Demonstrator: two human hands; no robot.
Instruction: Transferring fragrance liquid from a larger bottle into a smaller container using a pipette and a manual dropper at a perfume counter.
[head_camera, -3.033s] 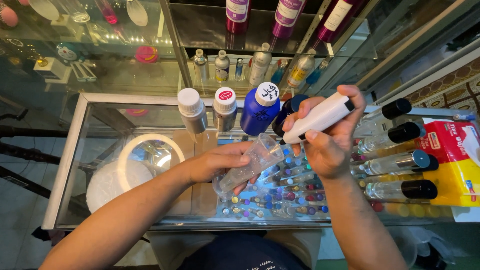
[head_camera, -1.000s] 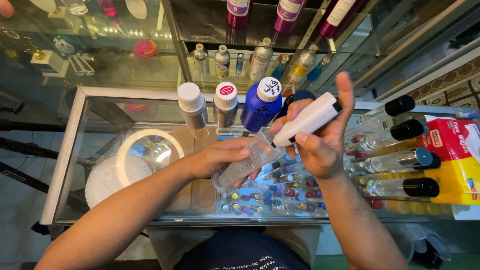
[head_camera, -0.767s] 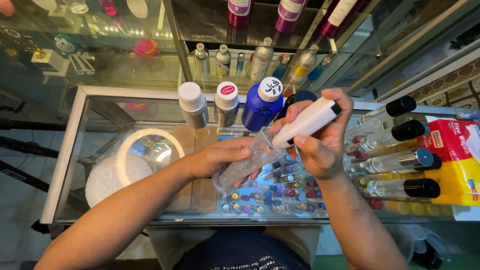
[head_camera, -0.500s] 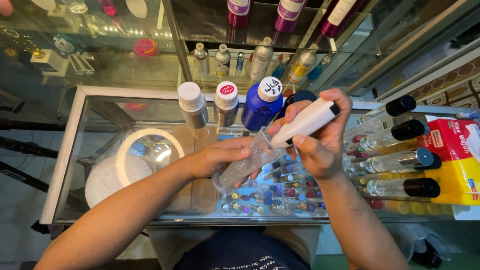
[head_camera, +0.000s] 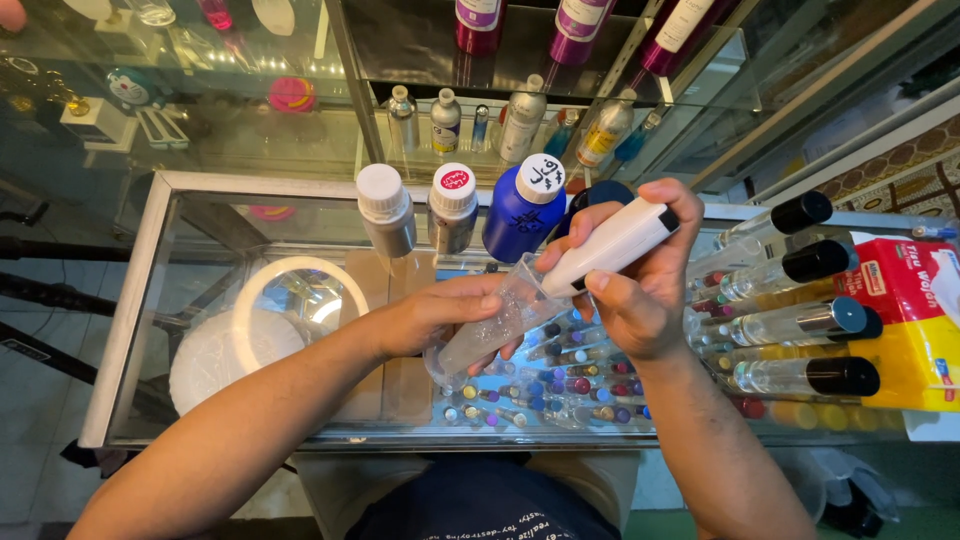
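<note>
My left hand (head_camera: 432, 315) grips a clear plastic cup (head_camera: 490, 325), tilted with its mouth up to the right, over the glass counter (head_camera: 200, 215). My right hand (head_camera: 635, 290) is wrapped around a white handheld device (head_camera: 612, 245), whose lower tip sits inside the cup's mouth. Both hands meet at the counter's middle, just in front of a blue bottle (head_camera: 522, 212) with a white cap.
Two grey bottles with white caps (head_camera: 385, 210) (head_camera: 452, 208) stand beside the blue one. Several clear bottles with black caps (head_camera: 800, 320) lie at right, next to a red-and-yellow tissue pack (head_camera: 905, 330). Small coloured vials (head_camera: 560, 385) fill the case below. A round light ring (head_camera: 300, 305) shows at left.
My right hand's fingers, earlier spread off the white device, have closed around it. The cup and left hand have stayed in place.
</note>
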